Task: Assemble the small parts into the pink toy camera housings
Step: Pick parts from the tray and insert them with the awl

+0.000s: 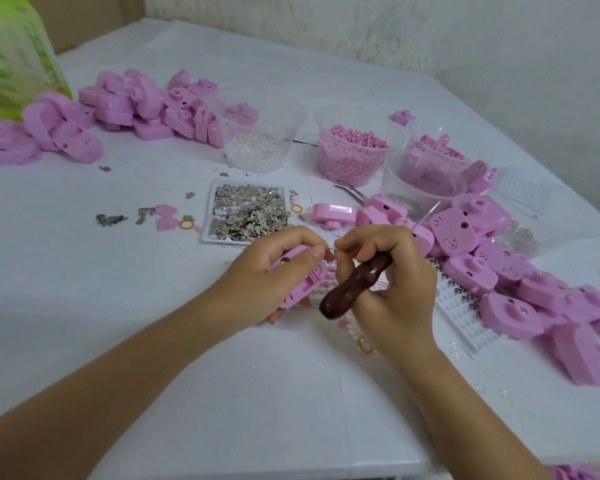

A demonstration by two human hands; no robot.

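Just in front of the clear plastic tray (209, 220) of silvery metal clips, the left hand (257, 282) grips a pink plastic camera housing (303, 277). Touching it, the right hand (395, 289) curls around a dark brown wooden-handled tool (350, 289).

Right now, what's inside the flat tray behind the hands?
The tray holds a heap of small silvery metal pieces. Its near right corner is hidden behind the left hand, so that part cannot be seen.
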